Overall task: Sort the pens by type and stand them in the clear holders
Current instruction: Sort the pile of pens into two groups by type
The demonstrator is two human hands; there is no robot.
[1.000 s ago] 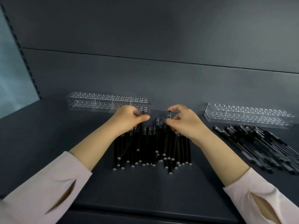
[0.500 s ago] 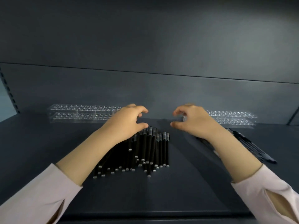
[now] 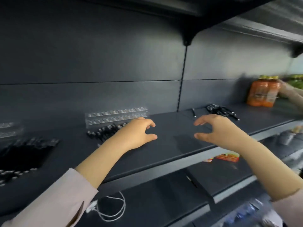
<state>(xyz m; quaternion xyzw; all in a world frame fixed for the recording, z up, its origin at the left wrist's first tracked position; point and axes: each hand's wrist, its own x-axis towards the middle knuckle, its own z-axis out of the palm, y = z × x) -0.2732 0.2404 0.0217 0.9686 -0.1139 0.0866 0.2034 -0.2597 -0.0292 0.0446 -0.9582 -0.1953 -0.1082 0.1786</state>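
Head view: my left hand (image 3: 139,134) and right hand (image 3: 218,130) are over the shelf (image 3: 172,149). The fingers (image 3: 150,124) are half-curled, thumbs apart, grasping nothing. The black pens (image 3: 105,131) lie just left of my left hand, in front of a clear holder (image 3: 117,116). A second pen pile (image 3: 222,111) lies beyond my right hand.

Dark grey shelf (image 3: 165,151) with matching back panel (image 3: 98,54) and slotted upright (image 3: 182,79). Bracketed upper shelf (image 3: 229,9) overhead. Orange bottles (image 3: 262,93) at the shelf's right end; white cord (image 3: 113,208) one level below.
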